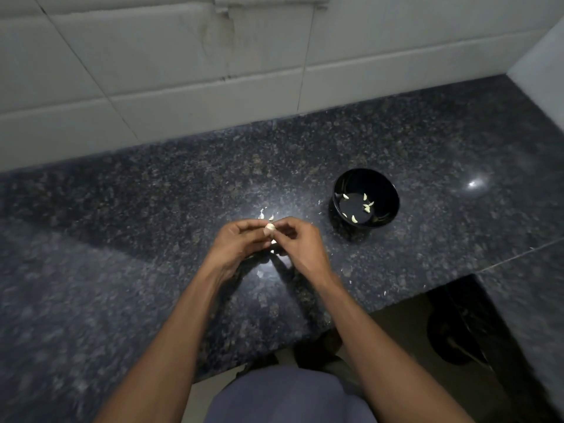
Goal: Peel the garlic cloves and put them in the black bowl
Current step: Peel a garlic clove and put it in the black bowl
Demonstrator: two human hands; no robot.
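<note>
Both hands meet over the middle of the dark granite counter [152, 209]. My left hand [236, 242] and my right hand [300, 242] together pinch a small pale garlic clove [270, 228] between their fingertips. The black bowl [385, 190] stands on the counter to the right of my hands, a little farther back. Several peeled cloves [366, 206] lie on its bottom. A few pale bits of garlic or skin [262, 214] lie on the counter just behind my fingers.
White skin flakes [319, 202] are scattered around the bowl and toward the counter's front edge [396, 303]. A tiled wall [183, 71] rises behind the counter. At the lower right the counter steps back, with dark objects [454, 334] on the floor below.
</note>
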